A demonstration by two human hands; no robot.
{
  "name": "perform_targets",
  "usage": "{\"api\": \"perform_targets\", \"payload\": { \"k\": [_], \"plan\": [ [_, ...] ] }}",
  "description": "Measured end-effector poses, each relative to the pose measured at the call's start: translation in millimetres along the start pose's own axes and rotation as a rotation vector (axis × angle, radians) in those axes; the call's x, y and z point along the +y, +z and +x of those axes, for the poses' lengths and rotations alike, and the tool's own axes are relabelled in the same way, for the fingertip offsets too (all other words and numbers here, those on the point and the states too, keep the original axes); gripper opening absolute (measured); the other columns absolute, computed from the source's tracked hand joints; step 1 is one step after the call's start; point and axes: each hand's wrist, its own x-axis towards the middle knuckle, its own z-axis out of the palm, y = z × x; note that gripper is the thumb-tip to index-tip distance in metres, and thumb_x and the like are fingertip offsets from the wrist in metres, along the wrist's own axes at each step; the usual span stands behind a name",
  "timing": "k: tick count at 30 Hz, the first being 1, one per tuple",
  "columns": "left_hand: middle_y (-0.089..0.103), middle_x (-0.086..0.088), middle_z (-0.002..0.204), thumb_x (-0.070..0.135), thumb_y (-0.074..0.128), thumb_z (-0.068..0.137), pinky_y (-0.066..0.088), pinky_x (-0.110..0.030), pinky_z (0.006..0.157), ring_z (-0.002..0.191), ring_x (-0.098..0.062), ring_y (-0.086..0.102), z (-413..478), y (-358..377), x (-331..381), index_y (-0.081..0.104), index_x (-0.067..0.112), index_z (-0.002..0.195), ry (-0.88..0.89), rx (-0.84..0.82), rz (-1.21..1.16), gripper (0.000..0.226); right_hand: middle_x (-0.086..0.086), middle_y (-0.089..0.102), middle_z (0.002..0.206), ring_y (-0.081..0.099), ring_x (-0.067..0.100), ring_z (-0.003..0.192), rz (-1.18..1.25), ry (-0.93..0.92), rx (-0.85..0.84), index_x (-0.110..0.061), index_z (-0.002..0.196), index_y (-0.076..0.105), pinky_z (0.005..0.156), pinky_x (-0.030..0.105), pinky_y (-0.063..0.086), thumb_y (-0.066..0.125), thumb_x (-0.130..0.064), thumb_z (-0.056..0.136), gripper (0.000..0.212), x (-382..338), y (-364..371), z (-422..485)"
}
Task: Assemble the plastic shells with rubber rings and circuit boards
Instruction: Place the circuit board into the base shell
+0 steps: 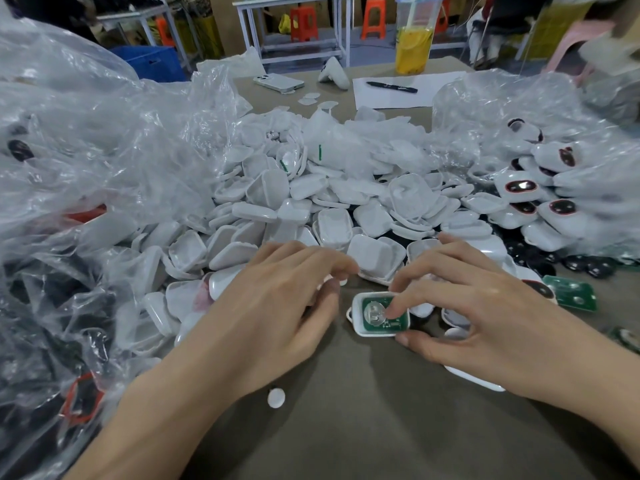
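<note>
A white plastic shell [356, 318] lies open side up on the brown table, with a green circuit board [398, 323] seated inside it. My right hand [478, 306] holds this shell between thumb and fingers, the index fingertip pressing on the board. My left hand [273, 306] hovers just left of it with fingers curled, pinching a small white piece [343, 281] at its fingertips. A big heap of empty white shells [311, 209] lies just behind both hands. Shells fitted with dark rings [523, 188] are stacked at the right.
Loose green circuit boards [571, 292] lie right of my right hand. Clear plastic bags [86, 202] crowd the left side and back right. A small white round cap [276, 398] lies near my left wrist. A phone [278, 82], paper with a pen [391, 86] and a drink cup [414, 36] stand far back.
</note>
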Motion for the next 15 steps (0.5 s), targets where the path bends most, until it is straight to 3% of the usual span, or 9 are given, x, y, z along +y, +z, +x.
{"api": "perform_targets", "payload": {
  "k": [4,7,12,15],
  "plan": [
    [0.07,0.016,0.099,0.021,0.049,0.095,0.025,-0.003,0.093,0.097,-0.001,0.048,0.8,-2.9,1.4,0.064,0.019,0.12,-0.034,0.051,0.043,0.029,-0.022,0.061,0.107,0.052,0.008,0.113,-0.005,-0.005,0.009,-0.037,0.098,0.071,0.117,0.038,0.03,0.069,-0.044,0.083,0.016,-0.9,-0.1,0.0],
    [0.07,0.014,0.098,0.019,0.052,0.094,0.02,-0.002,0.094,0.095,-0.002,0.048,1.6,-3.6,2.1,0.064,0.017,0.121,-0.033,0.052,0.054,0.029,-0.021,0.062,0.108,0.052,0.008,0.113,-0.012,-0.004,0.008,-0.037,0.098,0.072,0.116,0.04,0.031,0.069,-0.043,0.084,0.016,-1.2,-0.3,0.1],
    [0.07,0.014,0.099,0.015,0.056,0.093,0.032,-0.008,0.09,0.098,-0.002,0.048,0.5,-1.4,1.9,0.065,0.019,0.121,-0.025,0.047,0.024,0.03,-0.022,0.062,0.108,0.053,0.009,0.113,-0.028,0.003,-0.006,-0.037,0.098,0.072,0.115,0.035,0.03,0.068,-0.044,0.084,0.017,-1.0,-0.5,0.9],
    [0.068,0.015,0.098,0.015,0.055,0.093,0.041,-0.021,0.087,0.099,-0.003,0.047,-0.3,0.7,1.5,0.064,0.02,0.121,-0.013,0.028,0.007,0.03,-0.024,0.062,0.108,0.052,0.007,0.115,-0.027,0.022,-0.022,-0.038,0.098,0.071,0.117,0.033,0.027,0.069,-0.045,0.083,0.017,-0.5,-0.6,0.8]
  ]
}}
